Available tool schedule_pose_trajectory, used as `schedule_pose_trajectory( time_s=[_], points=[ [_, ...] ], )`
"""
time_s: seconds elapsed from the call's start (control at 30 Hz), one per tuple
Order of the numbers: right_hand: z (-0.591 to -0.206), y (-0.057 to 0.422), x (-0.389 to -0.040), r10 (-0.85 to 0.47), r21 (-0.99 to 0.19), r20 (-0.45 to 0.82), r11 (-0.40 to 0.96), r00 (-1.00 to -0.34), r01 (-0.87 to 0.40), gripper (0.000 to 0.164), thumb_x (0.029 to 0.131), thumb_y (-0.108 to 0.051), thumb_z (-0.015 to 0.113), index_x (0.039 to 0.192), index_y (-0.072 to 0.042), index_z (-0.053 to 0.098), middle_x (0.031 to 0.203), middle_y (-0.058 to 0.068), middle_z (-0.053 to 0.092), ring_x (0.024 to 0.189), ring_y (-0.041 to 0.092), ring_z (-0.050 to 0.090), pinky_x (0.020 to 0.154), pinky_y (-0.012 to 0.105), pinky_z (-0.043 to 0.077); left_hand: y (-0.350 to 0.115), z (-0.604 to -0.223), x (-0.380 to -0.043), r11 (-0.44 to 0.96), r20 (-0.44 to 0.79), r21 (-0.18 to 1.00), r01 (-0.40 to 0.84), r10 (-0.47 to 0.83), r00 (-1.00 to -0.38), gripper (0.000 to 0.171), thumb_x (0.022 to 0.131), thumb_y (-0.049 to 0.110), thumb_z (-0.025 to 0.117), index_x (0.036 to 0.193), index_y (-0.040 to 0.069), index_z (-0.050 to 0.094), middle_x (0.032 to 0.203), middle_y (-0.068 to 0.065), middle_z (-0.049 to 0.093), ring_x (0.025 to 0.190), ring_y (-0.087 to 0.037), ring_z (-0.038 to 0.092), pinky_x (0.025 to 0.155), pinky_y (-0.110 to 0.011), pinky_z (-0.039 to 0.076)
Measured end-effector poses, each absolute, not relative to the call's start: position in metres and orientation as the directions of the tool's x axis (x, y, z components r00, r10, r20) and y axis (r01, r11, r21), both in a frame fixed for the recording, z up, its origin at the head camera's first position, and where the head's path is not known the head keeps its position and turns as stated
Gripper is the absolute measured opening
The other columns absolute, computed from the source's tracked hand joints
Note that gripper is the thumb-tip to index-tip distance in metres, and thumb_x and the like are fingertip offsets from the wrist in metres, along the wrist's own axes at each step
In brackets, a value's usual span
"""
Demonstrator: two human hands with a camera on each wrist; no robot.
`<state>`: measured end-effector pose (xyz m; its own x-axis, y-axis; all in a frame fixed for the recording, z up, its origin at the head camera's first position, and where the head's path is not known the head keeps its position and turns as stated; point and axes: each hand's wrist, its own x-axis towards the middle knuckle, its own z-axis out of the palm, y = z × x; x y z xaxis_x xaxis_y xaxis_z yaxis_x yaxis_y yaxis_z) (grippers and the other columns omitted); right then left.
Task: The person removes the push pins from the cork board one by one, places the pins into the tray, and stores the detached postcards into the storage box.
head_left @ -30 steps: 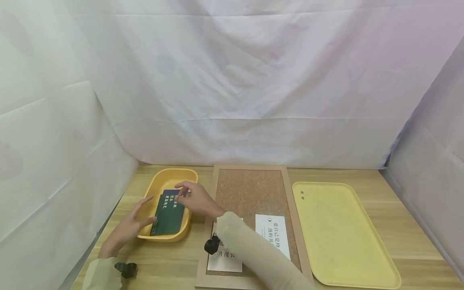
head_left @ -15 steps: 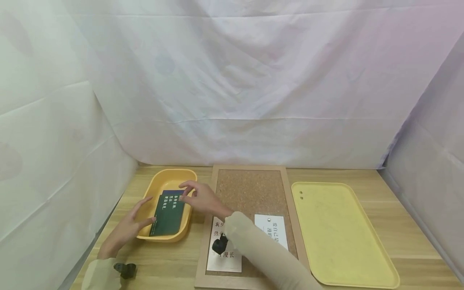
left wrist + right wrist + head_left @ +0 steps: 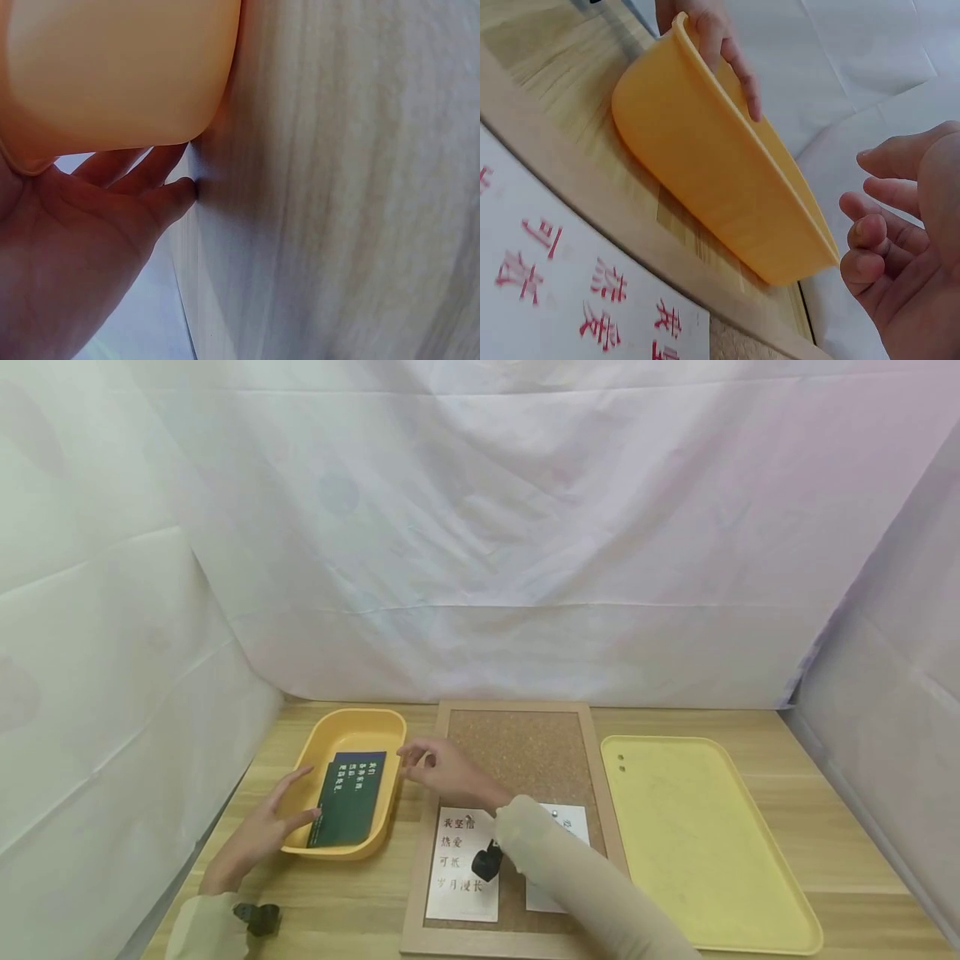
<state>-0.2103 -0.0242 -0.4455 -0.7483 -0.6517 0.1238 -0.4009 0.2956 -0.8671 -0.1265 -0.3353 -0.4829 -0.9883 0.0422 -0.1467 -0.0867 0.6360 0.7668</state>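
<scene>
My left hand grips the yellow plastic basin at its near left corner, thumb over the rim. In the left wrist view the other fingers lie along the basin's outside. Inside it lie a green card with white writing and, partly beneath, a blue card. Just right of the basin's rim, my right hand hovers over the cork board's left edge. Its fingers are loosely bent, and nothing shows between them in the right wrist view.
Two white cards lie on the board: a left card with red writing and a right card partly behind my forearm. A yellow tray with two small dark round bits is at right. White cloth hangs behind.
My right hand has moved right, from above the cards in the basin to beyond its rim, uncovering the cards' top end. My left hand stays on the basin.
</scene>
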Motion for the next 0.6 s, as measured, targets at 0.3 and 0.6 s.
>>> schedule_pose_trajectory(
  time_s=[0.3,0.6],
  points=[
    [-0.451,0.000,-0.211,-0.680,-0.811,0.104,0.364,-0.725,-0.458,0.022,0.090,-0.017,0.059,0.111,-0.014,0.065,0.088,-0.008,0.062,0.076,0.011,0.058,0.064,0.021,0.050,-0.334,-0.484,-0.129,0.628,-0.155,0.772,-0.098,0.037,-0.987,0.080,0.086,0.037,0.065,0.149,0.031,0.017,0.155,-0.019,0.009,0.137,-0.051,0.008,0.097,-0.074,0.014],
    [-0.462,0.024,-0.209,-0.717,-0.803,0.080,0.366,-0.693,-0.471,0.024,0.087,-0.015,0.063,0.110,-0.007,0.066,0.086,-0.007,0.064,0.077,0.006,0.057,0.067,0.020,0.050,-0.333,-0.485,-0.129,0.638,-0.130,0.767,-0.071,0.047,-0.990,0.079,0.086,0.036,0.065,0.149,0.029,0.018,0.154,-0.020,0.011,0.136,-0.052,0.010,0.096,-0.075,0.015]
  ],
)
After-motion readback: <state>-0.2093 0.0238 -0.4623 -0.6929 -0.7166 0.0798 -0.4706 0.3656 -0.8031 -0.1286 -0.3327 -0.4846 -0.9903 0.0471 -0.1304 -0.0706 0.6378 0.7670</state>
